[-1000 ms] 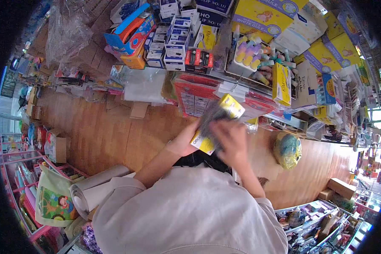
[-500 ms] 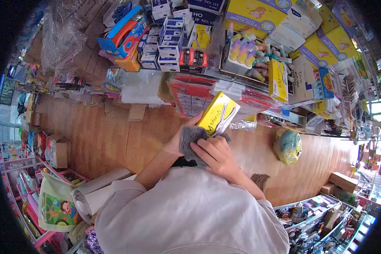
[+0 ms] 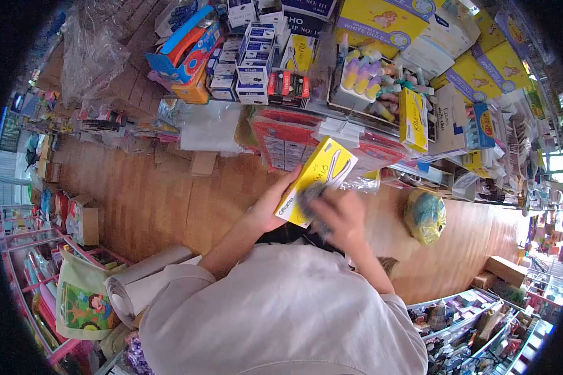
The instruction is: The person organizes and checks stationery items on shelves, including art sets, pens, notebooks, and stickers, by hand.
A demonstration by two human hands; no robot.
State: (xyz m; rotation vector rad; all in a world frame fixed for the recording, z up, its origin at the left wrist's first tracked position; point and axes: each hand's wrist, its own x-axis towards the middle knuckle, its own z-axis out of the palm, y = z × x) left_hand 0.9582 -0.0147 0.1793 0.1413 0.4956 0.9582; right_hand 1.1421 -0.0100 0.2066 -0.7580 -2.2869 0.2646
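Note:
A yellow-and-white box [image 3: 339, 164], printed with a hole punch plier and lettering, is tilted in front of my chest. My left hand [image 3: 270, 205] grips it along its left edge, with the fingers partly behind it. Against the front of the box, my right hand [image 3: 343, 215] presses a dark grey cloth [image 3: 311, 199]. That hand and the cloth are smeared by motion, and the fingers are bent over the cloth.
Ahead is a shelf with small white-and-blue boxes [image 3: 254, 59], a tub of glue sticks [image 3: 358, 81] and another yellow box [image 3: 413, 119]. A yellow plastic bag [image 3: 425, 217] lies on the wooden floor [image 3: 156, 200]. Paper rolls [image 3: 144, 284] and a green-and-white bag [image 3: 84, 300] are at left.
My right hand has moved the cloth from the box's lower left end to the right and up across its front. More of the box's lower end and lettering now shows.

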